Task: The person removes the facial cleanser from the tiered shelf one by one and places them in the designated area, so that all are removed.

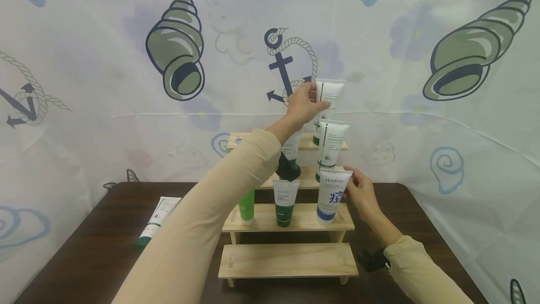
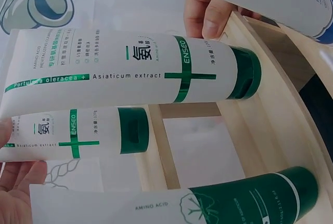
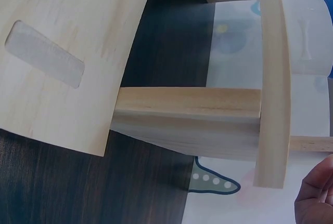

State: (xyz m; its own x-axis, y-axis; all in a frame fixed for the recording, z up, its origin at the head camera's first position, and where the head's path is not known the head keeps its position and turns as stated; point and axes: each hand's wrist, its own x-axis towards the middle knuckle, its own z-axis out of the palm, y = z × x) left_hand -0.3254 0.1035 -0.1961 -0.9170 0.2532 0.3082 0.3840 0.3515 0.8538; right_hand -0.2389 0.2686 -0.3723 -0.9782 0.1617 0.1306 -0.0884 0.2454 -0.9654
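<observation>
On the top tier at the right, my left hand [image 1: 304, 104] pinches a white squeeze tube [image 1: 331, 93] with a green cap, held upright by its upper part. The left wrist view shows thumb and fingers around this tube [image 2: 36, 135]. A matching tube [image 1: 333, 140] stands one tier below, in front of it. My right hand [image 1: 362, 193] grips the right end of the wooden tiered stand [image 1: 287, 261], its fingers at the shelf end. Beside that hand stands a white tube with blue lettering [image 1: 335, 189], on the tier below.
A white-and-green tube [image 1: 285, 198] and a bright green tube [image 1: 247, 208] share the tier with the blue-lettered one. Behind my left wrist stands another tube [image 1: 291, 147]. One more white tube [image 1: 160, 217] lies on the dark table [image 1: 84, 247] at left. A patterned cloth [image 1: 253, 3] hangs behind.
</observation>
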